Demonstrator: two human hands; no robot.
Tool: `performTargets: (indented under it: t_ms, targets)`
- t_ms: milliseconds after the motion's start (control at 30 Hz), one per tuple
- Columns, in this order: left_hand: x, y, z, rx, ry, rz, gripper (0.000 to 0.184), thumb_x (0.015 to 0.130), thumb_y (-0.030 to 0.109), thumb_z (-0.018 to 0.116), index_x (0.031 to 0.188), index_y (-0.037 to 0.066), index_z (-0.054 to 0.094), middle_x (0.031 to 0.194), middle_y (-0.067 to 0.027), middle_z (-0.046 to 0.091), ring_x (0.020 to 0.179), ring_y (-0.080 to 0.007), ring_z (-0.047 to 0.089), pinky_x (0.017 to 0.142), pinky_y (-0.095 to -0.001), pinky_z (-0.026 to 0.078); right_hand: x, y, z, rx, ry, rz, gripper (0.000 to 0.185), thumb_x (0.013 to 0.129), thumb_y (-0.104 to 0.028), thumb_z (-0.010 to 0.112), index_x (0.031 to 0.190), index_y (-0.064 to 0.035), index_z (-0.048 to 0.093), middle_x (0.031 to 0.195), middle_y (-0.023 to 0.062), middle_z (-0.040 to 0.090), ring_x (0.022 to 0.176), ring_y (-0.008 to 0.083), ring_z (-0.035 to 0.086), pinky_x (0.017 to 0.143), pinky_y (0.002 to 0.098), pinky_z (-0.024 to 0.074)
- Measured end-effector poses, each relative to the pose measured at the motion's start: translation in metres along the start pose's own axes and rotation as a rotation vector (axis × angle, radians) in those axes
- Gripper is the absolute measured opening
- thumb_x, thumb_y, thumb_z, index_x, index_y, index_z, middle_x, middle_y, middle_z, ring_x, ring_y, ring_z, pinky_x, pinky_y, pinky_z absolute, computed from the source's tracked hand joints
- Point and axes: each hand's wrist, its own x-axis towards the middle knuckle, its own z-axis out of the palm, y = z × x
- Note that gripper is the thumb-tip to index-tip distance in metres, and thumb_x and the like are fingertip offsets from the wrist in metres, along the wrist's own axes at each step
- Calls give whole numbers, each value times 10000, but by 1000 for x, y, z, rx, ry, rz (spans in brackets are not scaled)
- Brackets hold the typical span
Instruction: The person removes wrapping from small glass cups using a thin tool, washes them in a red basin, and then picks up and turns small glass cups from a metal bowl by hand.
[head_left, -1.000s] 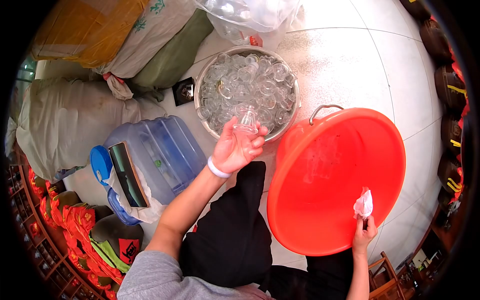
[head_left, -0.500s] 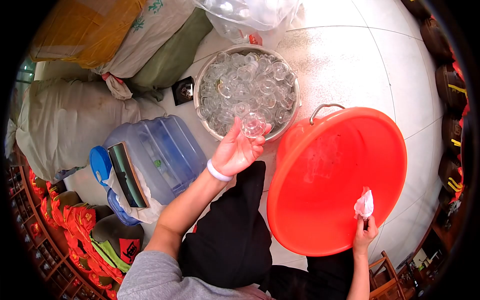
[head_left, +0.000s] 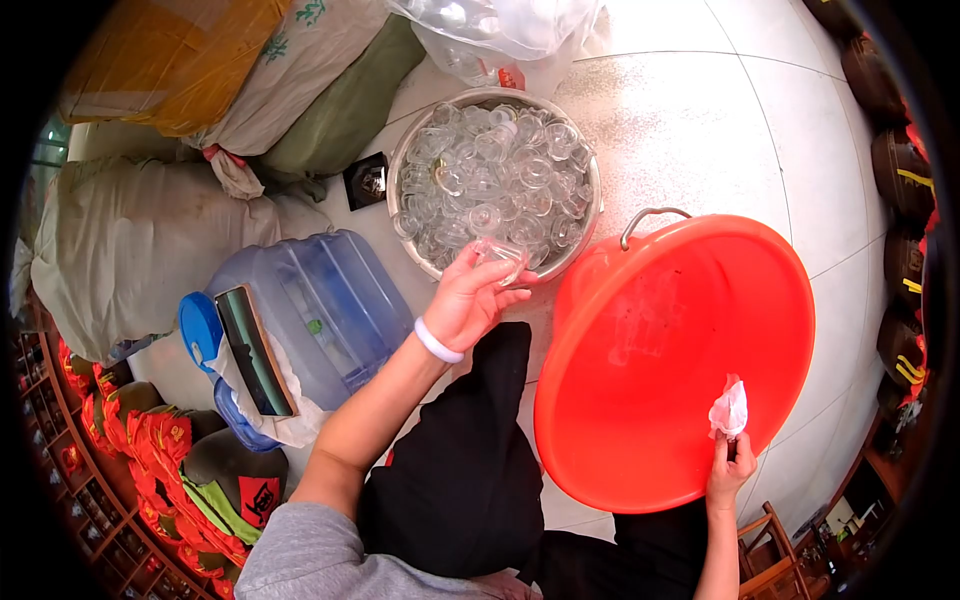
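Note:
My left hand (head_left: 470,302), with a white band at the wrist, holds a small clear glass (head_left: 503,258) tilted between thumb and fingers. It is at the near rim of a round metal basin (head_left: 598,205) heaped with several similar clear glasses (head_left: 490,180). My right hand (head_left: 733,468) grips the dark handle of something wrapped in white cloth (head_left: 729,408), over the lower right part of a large red tub (head_left: 680,330). The tub is tilted toward me and has a metal handle on its far side.
A clear blue water jug (head_left: 330,300) lies on the left, with a phone (head_left: 256,350) on white tissue at its end. Sacks (head_left: 140,240) and a taped carton (head_left: 170,60) stand behind. A black ashtray (head_left: 368,183) is beside the basin. Dark jars (head_left: 900,175) line the right.
The glass in my left hand has turned from upright, through mouth toward me, to lying sideways, and my fingers have closed round it. My right hand and its cloth have hardly moved.

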Motion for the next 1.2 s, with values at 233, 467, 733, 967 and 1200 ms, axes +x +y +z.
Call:
performTargets:
  t_ms: [233, 467, 733, 967, 1200]
  targets:
    - [13, -11, -13, 565, 230, 427, 419, 734, -63, 638, 1121, 29, 505, 1010, -69, 558, 868, -130, 556, 686, -258, 488, 0, 1, 2, 20, 7, 4, 50, 800, 23, 602, 844, 17, 582, 627, 84, 610, 513, 125, 530, 492, 249, 401]
    - [41, -11, -17, 1079, 361, 708, 420, 678, -23, 633, 1087, 30, 555, 978, -62, 535, 769, -158, 547, 671, -259, 467, -1, 4, 1, -6, 5, -2, 56, 795, 26, 604, 846, 13, 584, 611, 75, 584, 505, 125, 508, 489, 252, 392]
    - [80, 1, -20, 1795, 242, 1075, 416, 629, -5, 620, 1039, 48, 571, 1037, -123, 543, 966, -318, 480, 837, -387, 413, -1, 4, 2, 10, 23, -6, 51, 802, 7, 614, 841, 15, 583, 574, 53, 524, 496, 107, 463, 475, 245, 363]
    - [95, 4, -28, 1911, 245, 1036, 398, 642, -23, 597, 1028, 75, 596, 1055, -120, 548, 974, -317, 483, 835, -400, 401, -1, 4, 3, 13, 29, -9, 55, 806, -6, 623, 839, 12, 582, 566, 58, 514, 485, 113, 455, 471, 247, 359]
    - [92, -2, -21, 1927, 284, 1060, 405, 632, -34, 574, 1011, 104, 612, 1077, -116, 535, 1006, -312, 476, 851, -411, 382, -1, 3, 1, 11, 10, -16, 62, 807, -4, 623, 849, 14, 582, 590, 69, 558, 491, 118, 476, 476, 247, 375]
